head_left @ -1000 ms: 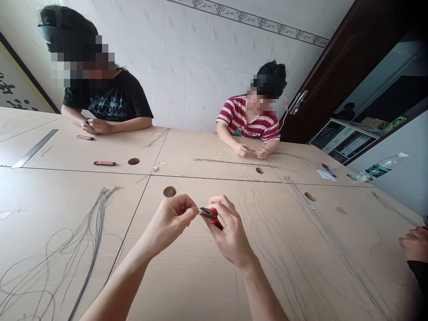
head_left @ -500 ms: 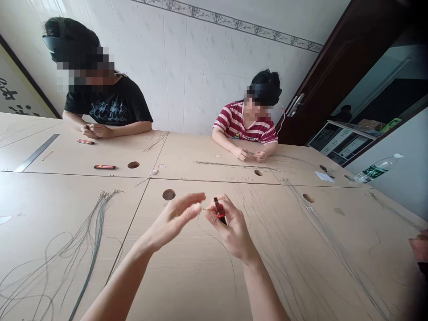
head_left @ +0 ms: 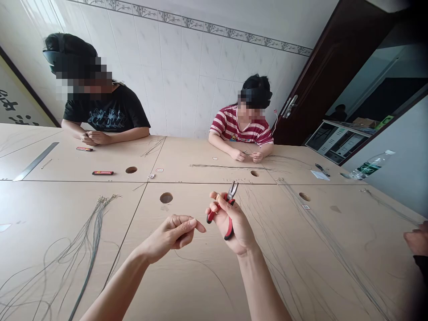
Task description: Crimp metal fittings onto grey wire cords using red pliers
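Note:
My right hand grips pliers with red and black handles, their metal jaws pointing up and slightly parted. Lower and to the left, my left hand is closed in a pinch with the forefinger reaching right. A thin grey wire runs from beneath that hand and curves down to the right over the table; its pinched end is hidden by the fingers. Both hands are above the table, apart from each other.
A bundle of thin wires lies at left, with more loose strands at right. Several round holes pierce the tabletop. Two people sit opposite, near a steel ruler and a plastic bottle. Another person's hand shows at the right edge.
My left hand has moved down and left, away from the right, its fingers closing and the wire shifting with it. The pliers have turned in my right hand, jaws now upward.

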Available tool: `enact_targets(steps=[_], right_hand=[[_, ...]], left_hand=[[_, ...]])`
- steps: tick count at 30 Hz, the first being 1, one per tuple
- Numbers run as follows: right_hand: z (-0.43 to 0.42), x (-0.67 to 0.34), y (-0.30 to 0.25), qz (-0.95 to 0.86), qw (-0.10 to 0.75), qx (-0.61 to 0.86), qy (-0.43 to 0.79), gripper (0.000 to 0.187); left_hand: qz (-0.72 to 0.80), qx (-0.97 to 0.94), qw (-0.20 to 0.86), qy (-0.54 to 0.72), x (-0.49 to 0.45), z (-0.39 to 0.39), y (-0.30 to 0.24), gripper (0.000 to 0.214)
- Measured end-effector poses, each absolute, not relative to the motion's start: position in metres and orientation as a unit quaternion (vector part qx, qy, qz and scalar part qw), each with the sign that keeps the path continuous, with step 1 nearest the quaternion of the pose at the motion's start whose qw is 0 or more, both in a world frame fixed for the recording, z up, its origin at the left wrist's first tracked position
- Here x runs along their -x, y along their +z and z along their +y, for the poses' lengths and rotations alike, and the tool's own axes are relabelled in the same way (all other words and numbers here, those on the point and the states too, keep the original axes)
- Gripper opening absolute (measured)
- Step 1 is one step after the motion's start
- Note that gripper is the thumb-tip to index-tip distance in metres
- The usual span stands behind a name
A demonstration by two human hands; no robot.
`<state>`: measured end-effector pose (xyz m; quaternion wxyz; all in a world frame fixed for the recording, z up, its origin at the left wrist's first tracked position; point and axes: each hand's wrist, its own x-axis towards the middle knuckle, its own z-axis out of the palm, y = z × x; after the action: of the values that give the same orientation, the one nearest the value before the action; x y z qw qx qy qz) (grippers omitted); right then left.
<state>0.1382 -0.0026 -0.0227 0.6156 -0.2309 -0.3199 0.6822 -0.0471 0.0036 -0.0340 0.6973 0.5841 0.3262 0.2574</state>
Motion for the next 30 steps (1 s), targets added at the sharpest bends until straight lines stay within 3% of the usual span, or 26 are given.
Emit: enact_targets(steps=[6,13,16,19,24,27,30], right_hand=[[-0.002,-0.141,-0.018,-0.232,0.587,0.155,0.760,0.009],[0.011,-0.133,-0.024,-0.160,0.561,0.095,0.807,0.011],[0.010,-0.127,-0.030,-0.145,0.558,0.102,0.810,0.009],[0.005,-0.125,-0.034,-0.153,0.570,0.125,0.798,0.008],[-0.006,-0.129,-0.029,-0.268,0.609,0.175,0.726,0.013],[-0.013,-0.133,-0.018,-0.350,0.617,0.215,0.671,0.011],[-0.018,-0.136,-0.006,-0.412,0.613,0.245,0.628,0.012]], left_hand=[[0.287,-0.567,0.731,0.247,0.045,0.001,-0.041,0.038],[0.006,-0.448,0.871,0.199,0.031,-0.033,-0.026,0.043],[-0.070,-0.419,0.869,0.255,0.035,-0.038,-0.003,0.043],[-0.128,-0.334,0.830,0.429,0.047,-0.030,0.025,0.039],[0.026,-0.238,0.640,0.730,0.056,0.009,0.045,0.043],[0.158,-0.298,0.545,0.768,0.049,0.036,0.026,0.044],[0.259,-0.383,0.525,0.715,0.036,0.047,0.001,0.045]])
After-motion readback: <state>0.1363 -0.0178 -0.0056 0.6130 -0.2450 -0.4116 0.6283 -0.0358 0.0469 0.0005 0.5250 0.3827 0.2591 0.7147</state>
